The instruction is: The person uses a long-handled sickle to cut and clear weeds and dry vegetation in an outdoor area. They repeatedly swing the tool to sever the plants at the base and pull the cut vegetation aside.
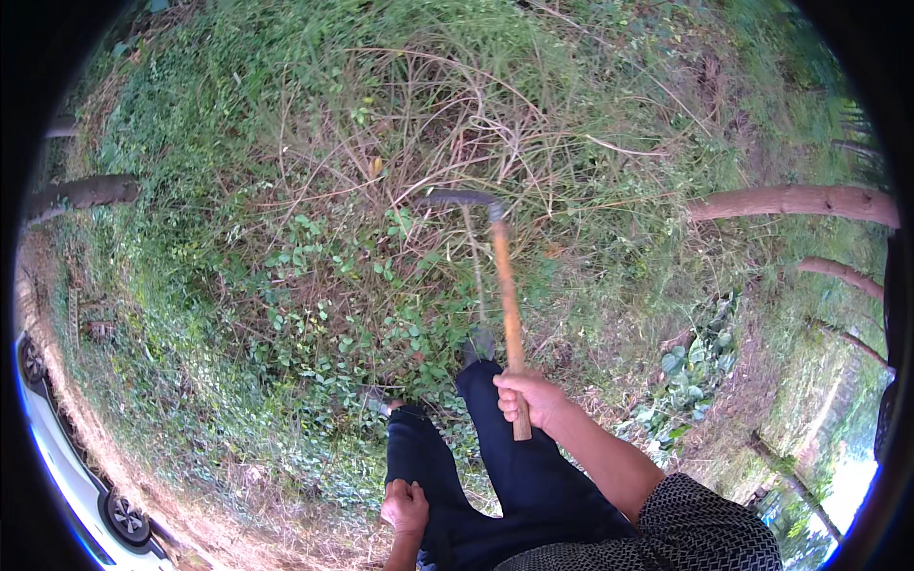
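Observation:
My right hand grips the lower end of a sickle's wooden handle, and the butt pokes out below my fist. At the far end of the handle the dark curved blade points left, over tangled stems. Whether the blade touches any stem I cannot tell. My left hand is curled into a loose fist beside my left thigh, with nothing visible in it. Leafy bramble-like plants cover the ground ahead of my shoes, partly hiding them.
Tree trunks stand at the right and the left. A white car is on a strip of dry ground at the lower left. Broad-leaved plants lie right of my legs. Dry branches arch across the brush.

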The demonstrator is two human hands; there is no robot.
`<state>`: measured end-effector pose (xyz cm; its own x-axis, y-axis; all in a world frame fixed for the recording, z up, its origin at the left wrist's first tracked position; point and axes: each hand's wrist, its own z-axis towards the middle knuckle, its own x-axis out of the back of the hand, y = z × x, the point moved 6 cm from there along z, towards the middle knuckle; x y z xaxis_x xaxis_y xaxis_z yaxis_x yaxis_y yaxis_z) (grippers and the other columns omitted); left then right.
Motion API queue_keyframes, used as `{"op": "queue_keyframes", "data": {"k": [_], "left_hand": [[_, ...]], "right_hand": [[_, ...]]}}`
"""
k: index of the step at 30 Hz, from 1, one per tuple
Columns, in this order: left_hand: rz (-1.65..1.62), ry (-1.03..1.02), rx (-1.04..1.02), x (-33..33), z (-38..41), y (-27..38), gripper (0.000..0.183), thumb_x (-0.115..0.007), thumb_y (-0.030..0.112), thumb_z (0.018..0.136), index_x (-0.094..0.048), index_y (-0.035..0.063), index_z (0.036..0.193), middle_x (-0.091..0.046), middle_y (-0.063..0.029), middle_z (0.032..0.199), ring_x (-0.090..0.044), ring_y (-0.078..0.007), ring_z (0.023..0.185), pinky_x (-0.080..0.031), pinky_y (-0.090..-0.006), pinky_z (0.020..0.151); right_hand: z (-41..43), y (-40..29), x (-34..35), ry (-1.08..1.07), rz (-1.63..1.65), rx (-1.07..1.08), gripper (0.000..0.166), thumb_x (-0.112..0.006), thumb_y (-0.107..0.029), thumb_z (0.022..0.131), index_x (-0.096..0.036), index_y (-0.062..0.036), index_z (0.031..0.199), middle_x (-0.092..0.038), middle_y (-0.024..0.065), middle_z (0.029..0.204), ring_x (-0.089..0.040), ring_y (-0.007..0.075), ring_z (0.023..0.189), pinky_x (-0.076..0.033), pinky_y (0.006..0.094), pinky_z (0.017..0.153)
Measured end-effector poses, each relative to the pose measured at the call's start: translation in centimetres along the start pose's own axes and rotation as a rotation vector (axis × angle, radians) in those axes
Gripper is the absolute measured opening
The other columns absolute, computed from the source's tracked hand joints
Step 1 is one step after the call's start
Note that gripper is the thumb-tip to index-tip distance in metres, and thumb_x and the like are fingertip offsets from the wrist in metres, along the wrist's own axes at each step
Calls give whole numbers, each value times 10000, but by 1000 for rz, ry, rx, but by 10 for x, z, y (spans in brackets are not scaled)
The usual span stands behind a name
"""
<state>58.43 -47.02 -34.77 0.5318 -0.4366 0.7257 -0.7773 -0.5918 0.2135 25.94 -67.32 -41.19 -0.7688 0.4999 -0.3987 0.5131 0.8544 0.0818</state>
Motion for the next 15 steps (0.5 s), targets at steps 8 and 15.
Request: {"op": "queue_keyframes", "data": {"k": [8,15], "left_hand": [[69,40,-37,0,0,3,271,-787,263,915,-586,109,819,-654,-133,854,-667,-404,701,-515,-580,636],[56,25,-36,5,0,3,274,-786,265,908,-585,111,805,-657,-138,859,-675,-415,718,-518,-577,636]], "right_hand": [[-84,-39,34,209,-212,45,275,-782,-75,986,-510,-91,952,-534,-17,667,-515,101,504,-420,312,437],[-89,-84,18,403,-916,326,297,-792,-153,972,-626,26,1140,-649,56,739,-615,148,527,-507,341,454]]}}
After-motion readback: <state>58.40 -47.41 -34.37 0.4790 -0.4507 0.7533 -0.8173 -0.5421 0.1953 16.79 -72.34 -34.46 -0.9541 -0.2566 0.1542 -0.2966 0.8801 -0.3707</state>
